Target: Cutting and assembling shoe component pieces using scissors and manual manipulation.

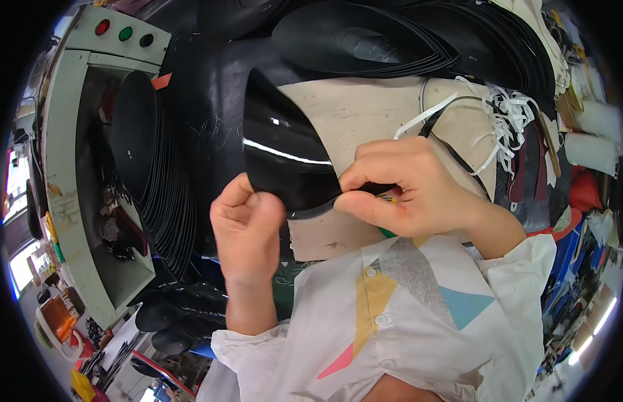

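A glossy black, visor-shaped piece (285, 144) is held up between my hands, its pointed end upward and its surface curved. My left hand (248, 214) grips its lower left edge between thumb and curled fingers. My right hand (405, 187) pinches the lower right corner, thumb below and fingers above. A short black end shows within the right hand's fingers; whether it belongs to the same piece cannot be told. Below and behind the piece lies a beige board (365, 114).
Stacked black leaf-shaped pieces (355, 43) lie at the far side. Another fanned stack (141, 141) stands at left, beside a grey cabinet (63, 181) with coloured buttons. Tangled white ribbons (509, 114) and dark red strips (529, 164) lie at right.
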Motion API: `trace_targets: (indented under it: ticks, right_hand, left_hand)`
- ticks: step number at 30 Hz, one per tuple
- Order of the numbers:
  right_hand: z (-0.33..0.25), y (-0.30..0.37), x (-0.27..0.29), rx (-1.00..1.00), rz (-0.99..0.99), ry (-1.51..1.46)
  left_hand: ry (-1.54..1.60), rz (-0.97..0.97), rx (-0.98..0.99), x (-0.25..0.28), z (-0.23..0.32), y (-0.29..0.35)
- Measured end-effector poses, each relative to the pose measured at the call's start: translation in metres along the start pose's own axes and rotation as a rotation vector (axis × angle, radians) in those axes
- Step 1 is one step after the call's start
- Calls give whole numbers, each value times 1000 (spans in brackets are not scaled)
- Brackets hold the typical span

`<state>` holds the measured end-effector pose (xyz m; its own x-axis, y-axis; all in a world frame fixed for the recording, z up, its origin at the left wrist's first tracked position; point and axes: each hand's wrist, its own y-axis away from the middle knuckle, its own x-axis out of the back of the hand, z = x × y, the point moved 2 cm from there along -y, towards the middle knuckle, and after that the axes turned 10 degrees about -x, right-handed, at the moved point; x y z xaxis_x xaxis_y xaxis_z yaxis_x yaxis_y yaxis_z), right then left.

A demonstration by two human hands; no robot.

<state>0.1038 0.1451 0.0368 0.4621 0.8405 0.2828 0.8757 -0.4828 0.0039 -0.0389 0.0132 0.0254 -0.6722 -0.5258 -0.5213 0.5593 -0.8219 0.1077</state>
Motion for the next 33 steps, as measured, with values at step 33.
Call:
trace_targets:
  ticks: [33]
  right_hand:
    - [49,69,-3,-184,-64,191]
  left_hand:
    - [83,67,-29,16,-28,11]
